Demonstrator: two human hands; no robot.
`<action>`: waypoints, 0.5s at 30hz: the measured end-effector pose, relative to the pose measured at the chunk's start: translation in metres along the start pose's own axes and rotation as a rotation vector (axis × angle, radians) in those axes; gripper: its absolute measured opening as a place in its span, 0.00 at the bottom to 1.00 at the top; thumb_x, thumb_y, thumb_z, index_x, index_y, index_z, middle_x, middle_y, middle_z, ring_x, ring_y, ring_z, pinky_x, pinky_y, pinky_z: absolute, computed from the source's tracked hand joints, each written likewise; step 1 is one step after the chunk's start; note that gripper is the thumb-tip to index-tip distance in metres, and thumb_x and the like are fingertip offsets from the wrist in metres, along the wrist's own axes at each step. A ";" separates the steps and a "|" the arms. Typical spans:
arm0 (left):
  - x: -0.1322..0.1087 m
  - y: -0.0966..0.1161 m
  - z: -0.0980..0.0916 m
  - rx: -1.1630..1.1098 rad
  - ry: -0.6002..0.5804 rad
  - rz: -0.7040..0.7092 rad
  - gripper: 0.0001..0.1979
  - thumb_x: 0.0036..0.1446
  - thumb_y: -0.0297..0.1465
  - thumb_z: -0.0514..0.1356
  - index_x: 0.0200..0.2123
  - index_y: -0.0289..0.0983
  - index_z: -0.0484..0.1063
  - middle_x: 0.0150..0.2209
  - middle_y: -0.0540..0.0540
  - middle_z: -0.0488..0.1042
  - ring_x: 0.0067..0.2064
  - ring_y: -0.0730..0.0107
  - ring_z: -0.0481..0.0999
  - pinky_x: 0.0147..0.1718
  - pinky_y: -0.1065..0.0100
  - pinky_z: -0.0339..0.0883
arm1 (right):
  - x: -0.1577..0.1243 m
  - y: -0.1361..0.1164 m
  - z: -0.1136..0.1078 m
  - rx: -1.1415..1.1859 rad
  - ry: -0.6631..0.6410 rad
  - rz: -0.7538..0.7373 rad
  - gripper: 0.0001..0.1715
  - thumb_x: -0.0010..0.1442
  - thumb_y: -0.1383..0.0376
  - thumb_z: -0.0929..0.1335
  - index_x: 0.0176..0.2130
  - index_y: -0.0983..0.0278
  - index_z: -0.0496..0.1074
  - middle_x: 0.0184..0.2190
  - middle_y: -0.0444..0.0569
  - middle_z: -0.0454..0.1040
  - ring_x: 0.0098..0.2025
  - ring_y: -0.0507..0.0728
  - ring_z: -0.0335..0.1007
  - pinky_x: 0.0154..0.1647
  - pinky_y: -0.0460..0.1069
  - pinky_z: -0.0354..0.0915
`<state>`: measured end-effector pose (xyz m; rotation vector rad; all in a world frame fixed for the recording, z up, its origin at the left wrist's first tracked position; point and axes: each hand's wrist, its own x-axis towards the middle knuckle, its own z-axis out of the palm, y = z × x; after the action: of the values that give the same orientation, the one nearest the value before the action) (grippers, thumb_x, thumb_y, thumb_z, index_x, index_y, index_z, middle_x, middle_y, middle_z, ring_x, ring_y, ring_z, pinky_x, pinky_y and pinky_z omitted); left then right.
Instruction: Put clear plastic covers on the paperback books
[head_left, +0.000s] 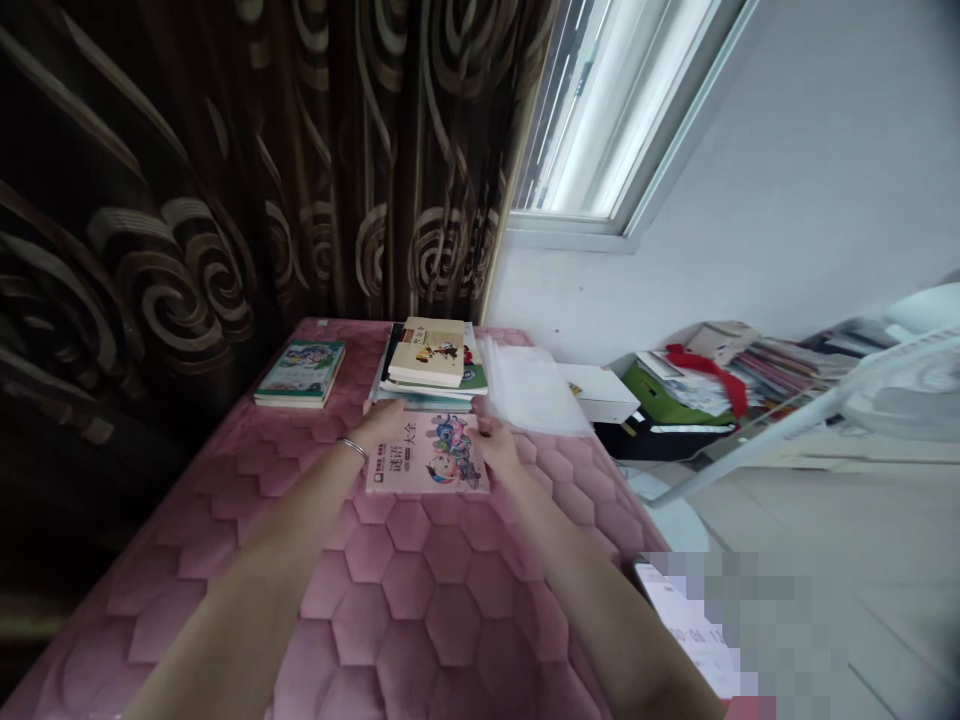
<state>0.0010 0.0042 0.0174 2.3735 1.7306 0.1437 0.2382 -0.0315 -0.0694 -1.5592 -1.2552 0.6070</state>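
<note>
The padded spread (405,630) looks like velvety cloth, the pink book (424,460) has a smooth paper cover, and the bracelet (353,446) is of shiny metal.

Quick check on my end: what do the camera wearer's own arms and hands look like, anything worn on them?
Both the left hand and the right hand are gloveless, and no sleeve covers the visible forearms. The left wrist wears a thin, silver-coloured bracelet; none shows on the right. The fingers are too small and blurred to rule out rings.
</note>
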 end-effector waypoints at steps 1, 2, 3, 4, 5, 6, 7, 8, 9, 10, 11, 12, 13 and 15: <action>-0.002 -0.001 0.003 0.005 0.013 -0.004 0.12 0.53 0.26 0.58 0.43 0.35 0.71 0.44 0.37 0.77 0.50 0.54 0.73 0.49 0.59 0.60 | 0.000 0.001 0.002 -0.015 0.000 0.008 0.13 0.46 0.63 0.70 0.35 0.64 0.72 0.29 0.50 0.79 0.31 0.60 0.76 0.33 0.52 0.70; -0.005 -0.003 0.005 0.007 0.027 -0.007 0.14 0.52 0.28 0.60 0.44 0.35 0.70 0.45 0.36 0.76 0.51 0.53 0.72 0.50 0.58 0.59 | 0.000 0.002 0.003 -0.028 0.000 0.014 0.12 0.46 0.63 0.70 0.34 0.64 0.72 0.29 0.49 0.79 0.31 0.59 0.76 0.33 0.52 0.70; -0.008 -0.004 0.008 0.006 0.041 -0.012 0.16 0.51 0.29 0.62 0.45 0.34 0.69 0.47 0.35 0.75 0.52 0.52 0.71 0.51 0.57 0.59 | -0.001 0.002 0.004 -0.041 -0.001 0.016 0.10 0.46 0.63 0.70 0.32 0.64 0.72 0.28 0.49 0.79 0.31 0.59 0.76 0.33 0.51 0.70; -0.011 -0.005 0.010 0.003 0.058 -0.020 0.19 0.50 0.30 0.63 0.46 0.34 0.68 0.48 0.35 0.73 0.54 0.52 0.69 0.51 0.56 0.58 | -0.003 0.002 0.004 -0.053 0.000 0.015 0.09 0.46 0.63 0.70 0.31 0.64 0.72 0.28 0.48 0.79 0.30 0.59 0.76 0.33 0.51 0.70; -0.014 -0.006 0.012 -0.003 0.076 -0.030 0.21 0.49 0.31 0.64 0.47 0.34 0.67 0.50 0.34 0.71 0.55 0.51 0.68 0.52 0.56 0.58 | -0.004 0.002 0.005 -0.065 0.003 0.013 0.09 0.46 0.63 0.70 0.31 0.64 0.71 0.27 0.48 0.79 0.30 0.59 0.76 0.33 0.51 0.70; -0.016 -0.007 0.014 -0.011 0.095 -0.042 0.22 0.49 0.32 0.65 0.48 0.34 0.66 0.51 0.34 0.70 0.56 0.50 0.66 0.52 0.55 0.58 | -0.005 0.001 0.004 -0.077 0.008 0.010 0.09 0.46 0.63 0.70 0.31 0.64 0.71 0.27 0.48 0.79 0.30 0.59 0.76 0.33 0.51 0.69; -0.019 -0.007 0.015 -0.023 0.114 -0.057 0.23 0.49 0.32 0.65 0.48 0.34 0.66 0.52 0.34 0.69 0.57 0.49 0.65 0.52 0.54 0.58 | -0.006 0.000 0.004 -0.089 0.015 0.007 0.09 0.46 0.63 0.70 0.31 0.64 0.71 0.27 0.48 0.78 0.30 0.59 0.75 0.33 0.51 0.69; -0.021 -0.007 0.017 -0.037 0.132 -0.074 0.23 0.50 0.31 0.64 0.49 0.35 0.66 0.53 0.34 0.67 0.58 0.49 0.64 0.52 0.53 0.58 | -0.007 -0.002 0.003 -0.102 0.024 0.004 0.10 0.45 0.63 0.70 0.31 0.63 0.71 0.27 0.49 0.78 0.30 0.59 0.75 0.33 0.51 0.69; -0.025 -0.008 0.018 -0.053 0.150 -0.095 0.22 0.51 0.31 0.63 0.50 0.35 0.65 0.54 0.34 0.66 0.58 0.48 0.63 0.52 0.52 0.58 | -0.008 -0.003 0.002 -0.115 0.033 0.000 0.10 0.45 0.63 0.70 0.31 0.63 0.70 0.28 0.49 0.78 0.30 0.59 0.75 0.33 0.51 0.69; -0.028 -0.008 0.019 -0.072 0.169 -0.118 0.21 0.52 0.30 0.62 0.51 0.36 0.65 0.55 0.34 0.65 0.58 0.47 0.63 0.52 0.51 0.58 | -0.009 -0.004 0.000 -0.127 0.042 -0.005 0.11 0.46 0.63 0.70 0.32 0.63 0.70 0.28 0.49 0.78 0.31 0.59 0.75 0.34 0.51 0.69; -0.033 -0.009 0.021 -0.092 0.189 -0.144 0.20 0.54 0.29 0.59 0.52 0.36 0.65 0.56 0.34 0.64 0.57 0.46 0.63 0.52 0.49 0.59 | -0.011 -0.006 -0.002 -0.139 0.047 -0.014 0.11 0.46 0.63 0.70 0.33 0.64 0.70 0.28 0.50 0.78 0.31 0.59 0.75 0.34 0.51 0.69; -0.040 -0.011 0.022 -0.113 0.211 -0.167 0.20 0.56 0.29 0.57 0.53 0.36 0.64 0.56 0.33 0.63 0.57 0.46 0.63 0.51 0.48 0.60 | -0.014 -0.007 -0.005 -0.149 0.048 -0.027 0.12 0.47 0.63 0.69 0.34 0.64 0.71 0.29 0.50 0.78 0.31 0.59 0.75 0.34 0.52 0.69; -0.047 -0.013 0.024 -0.134 0.231 -0.185 0.19 0.58 0.28 0.54 0.54 0.37 0.64 0.56 0.33 0.63 0.57 0.45 0.63 0.50 0.48 0.60 | -0.018 -0.009 -0.009 -0.159 0.044 -0.046 0.12 0.47 0.64 0.69 0.35 0.64 0.71 0.29 0.50 0.78 0.32 0.59 0.74 0.35 0.52 0.69; -0.066 -0.019 0.027 -0.180 0.258 -0.190 0.19 0.61 0.28 0.50 0.55 0.38 0.65 0.54 0.34 0.65 0.55 0.47 0.64 0.50 0.48 0.61 | -0.030 -0.011 -0.018 -0.177 0.024 -0.096 0.12 0.48 0.64 0.69 0.35 0.63 0.73 0.32 0.51 0.77 0.35 0.59 0.74 0.39 0.53 0.68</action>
<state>-0.0319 -0.0559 -0.0108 2.1261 1.9511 0.5721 0.2392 -0.0663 -0.0582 -1.6347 -1.3874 0.4245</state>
